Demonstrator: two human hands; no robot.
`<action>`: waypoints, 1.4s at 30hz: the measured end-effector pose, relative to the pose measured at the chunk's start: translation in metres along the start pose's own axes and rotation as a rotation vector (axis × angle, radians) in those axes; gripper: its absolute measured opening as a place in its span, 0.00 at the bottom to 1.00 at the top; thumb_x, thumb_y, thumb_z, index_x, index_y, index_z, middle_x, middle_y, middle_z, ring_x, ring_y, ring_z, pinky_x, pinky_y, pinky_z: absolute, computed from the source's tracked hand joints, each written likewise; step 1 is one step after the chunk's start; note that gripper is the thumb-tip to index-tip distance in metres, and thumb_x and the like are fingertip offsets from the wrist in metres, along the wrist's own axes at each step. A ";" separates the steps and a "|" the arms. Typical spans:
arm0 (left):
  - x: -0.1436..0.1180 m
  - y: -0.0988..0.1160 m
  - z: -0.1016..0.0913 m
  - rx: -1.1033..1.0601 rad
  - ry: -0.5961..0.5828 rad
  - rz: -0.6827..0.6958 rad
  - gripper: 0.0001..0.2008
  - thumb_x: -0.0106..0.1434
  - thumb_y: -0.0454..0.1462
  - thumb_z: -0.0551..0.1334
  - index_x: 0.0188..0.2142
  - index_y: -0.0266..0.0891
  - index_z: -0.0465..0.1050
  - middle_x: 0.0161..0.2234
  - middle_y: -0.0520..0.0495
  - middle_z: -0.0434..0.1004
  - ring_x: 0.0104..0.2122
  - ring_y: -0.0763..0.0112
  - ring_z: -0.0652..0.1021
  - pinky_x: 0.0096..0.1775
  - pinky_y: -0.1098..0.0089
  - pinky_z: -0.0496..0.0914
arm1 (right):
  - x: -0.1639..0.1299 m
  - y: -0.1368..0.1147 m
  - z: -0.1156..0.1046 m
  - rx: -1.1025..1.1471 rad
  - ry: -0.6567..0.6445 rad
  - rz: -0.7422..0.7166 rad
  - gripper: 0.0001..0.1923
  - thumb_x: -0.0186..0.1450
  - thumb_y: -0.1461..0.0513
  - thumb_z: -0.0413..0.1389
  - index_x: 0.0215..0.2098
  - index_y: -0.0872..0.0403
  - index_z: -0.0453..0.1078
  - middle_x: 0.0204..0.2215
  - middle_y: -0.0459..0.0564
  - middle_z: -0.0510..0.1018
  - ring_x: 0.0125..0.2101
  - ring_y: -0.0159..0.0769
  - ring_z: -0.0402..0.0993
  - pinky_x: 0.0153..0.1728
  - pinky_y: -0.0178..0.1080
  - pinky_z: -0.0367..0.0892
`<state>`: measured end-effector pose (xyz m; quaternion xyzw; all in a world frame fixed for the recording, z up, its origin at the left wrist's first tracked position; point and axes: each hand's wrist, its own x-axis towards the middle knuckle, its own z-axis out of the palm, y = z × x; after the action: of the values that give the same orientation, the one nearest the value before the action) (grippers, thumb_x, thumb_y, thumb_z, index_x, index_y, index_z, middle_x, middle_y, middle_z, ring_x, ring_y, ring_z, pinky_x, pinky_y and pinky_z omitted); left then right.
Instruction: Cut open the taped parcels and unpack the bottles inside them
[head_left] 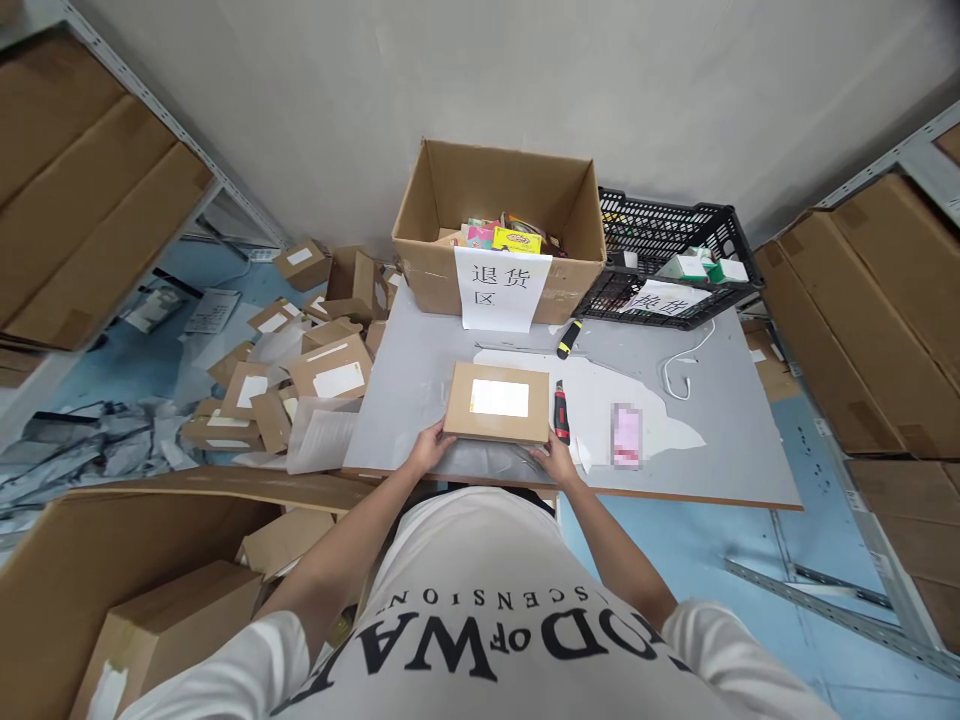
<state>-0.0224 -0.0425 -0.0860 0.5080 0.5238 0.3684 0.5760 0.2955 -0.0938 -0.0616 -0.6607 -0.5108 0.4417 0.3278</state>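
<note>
A closed brown cardboard box [498, 418] with a white label on top is between my two hands at the front of the table. My left hand [430, 446] grips its near left corner, and my right hand [556, 458] holds the near right corner. Just right of the box lies a red and black utility knife [562, 412]. A yellow and black utility knife [569, 339] lies farther back. To the right on the table is a pinkish blurred item [626, 436] whose kind I cannot make out.
At the table's back stand a large open carton [427, 285] of small colourful packages and a black plastic crate [667, 318] with white-green boxes. A white cable [679, 360] lies on the right. Opened boxes [330, 370] pile up left of the table [735, 450]; shelves flank both sides.
</note>
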 end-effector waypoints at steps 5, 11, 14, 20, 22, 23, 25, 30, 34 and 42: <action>0.002 0.005 0.005 0.053 -0.021 0.024 0.31 0.51 0.49 0.64 0.50 0.34 0.71 0.46 0.38 0.77 0.53 0.52 0.72 0.55 0.51 0.64 | 0.004 -0.010 0.002 -0.030 0.003 -0.008 0.26 0.58 0.59 0.55 0.54 0.56 0.66 0.37 0.52 0.80 0.35 0.40 0.75 0.42 0.44 0.70; -0.003 0.050 -0.006 0.350 -0.017 0.044 0.25 0.58 0.49 0.58 0.49 0.35 0.73 0.41 0.42 0.80 0.44 0.57 0.77 0.47 0.61 0.69 | 0.005 -0.033 -0.019 -0.055 -0.026 -0.090 0.21 0.61 0.53 0.54 0.49 0.55 0.71 0.39 0.53 0.80 0.37 0.41 0.76 0.39 0.40 0.69; -0.003 0.079 -0.009 0.451 0.034 0.086 0.23 0.61 0.49 0.55 0.47 0.36 0.75 0.40 0.46 0.80 0.40 0.60 0.77 0.42 0.67 0.69 | 0.007 -0.058 -0.033 -0.165 0.010 -0.100 0.21 0.62 0.50 0.51 0.44 0.55 0.73 0.35 0.52 0.81 0.34 0.40 0.75 0.34 0.36 0.67; 0.008 0.116 -0.004 0.590 0.137 0.064 0.23 0.62 0.51 0.54 0.41 0.37 0.79 0.32 0.49 0.82 0.33 0.63 0.78 0.33 0.71 0.66 | 0.018 -0.092 -0.046 -0.488 0.085 -0.049 0.26 0.65 0.46 0.44 0.31 0.54 0.75 0.21 0.49 0.77 0.24 0.35 0.69 0.27 0.34 0.56; 0.012 0.118 -0.002 0.610 0.145 0.038 0.23 0.61 0.52 0.55 0.40 0.37 0.79 0.31 0.48 0.82 0.34 0.62 0.78 0.32 0.71 0.66 | 0.021 -0.093 -0.046 -0.522 0.075 -0.044 0.27 0.66 0.46 0.44 0.29 0.54 0.75 0.22 0.50 0.77 0.26 0.36 0.70 0.27 0.34 0.56; 0.014 0.117 -0.002 0.614 0.145 0.024 0.23 0.61 0.52 0.55 0.39 0.38 0.80 0.32 0.47 0.82 0.35 0.61 0.79 0.33 0.71 0.67 | 0.023 -0.092 -0.046 -0.531 0.067 -0.035 0.27 0.66 0.46 0.43 0.28 0.54 0.75 0.23 0.51 0.78 0.26 0.37 0.71 0.27 0.34 0.56; 0.017 0.112 -0.002 0.593 0.135 0.000 0.23 0.61 0.52 0.55 0.40 0.38 0.80 0.34 0.46 0.82 0.37 0.59 0.79 0.35 0.69 0.68 | 0.026 -0.089 -0.045 -0.544 0.059 -0.006 0.26 0.66 0.46 0.44 0.28 0.53 0.76 0.24 0.52 0.79 0.28 0.38 0.72 0.28 0.34 0.56; 0.022 0.086 -0.004 0.251 0.051 -0.026 0.29 0.55 0.53 0.62 0.49 0.35 0.75 0.44 0.42 0.79 0.44 0.56 0.78 0.45 0.64 0.71 | 0.035 -0.081 -0.044 -0.514 0.068 0.050 0.24 0.65 0.47 0.46 0.35 0.51 0.78 0.29 0.53 0.81 0.33 0.41 0.75 0.31 0.35 0.60; 0.025 0.073 -0.004 0.082 0.057 -0.039 0.34 0.49 0.55 0.66 0.49 0.34 0.75 0.46 0.40 0.78 0.47 0.53 0.77 0.49 0.59 0.70 | 0.044 -0.074 -0.043 -0.372 0.125 0.098 0.25 0.61 0.44 0.50 0.38 0.53 0.78 0.32 0.53 0.82 0.36 0.42 0.76 0.36 0.36 0.63; 0.028 0.071 0.000 -0.007 0.120 -0.103 0.32 0.47 0.53 0.68 0.46 0.33 0.76 0.47 0.39 0.78 0.47 0.51 0.77 0.50 0.57 0.70 | 0.050 -0.065 -0.037 -0.126 0.209 0.167 0.28 0.54 0.41 0.55 0.32 0.57 0.79 0.30 0.53 0.82 0.34 0.43 0.75 0.37 0.37 0.66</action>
<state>-0.0102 -0.0001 -0.0235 0.4555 0.5814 0.3700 0.5636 0.3087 -0.0276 -0.0015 -0.7624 -0.4439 0.3634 0.2994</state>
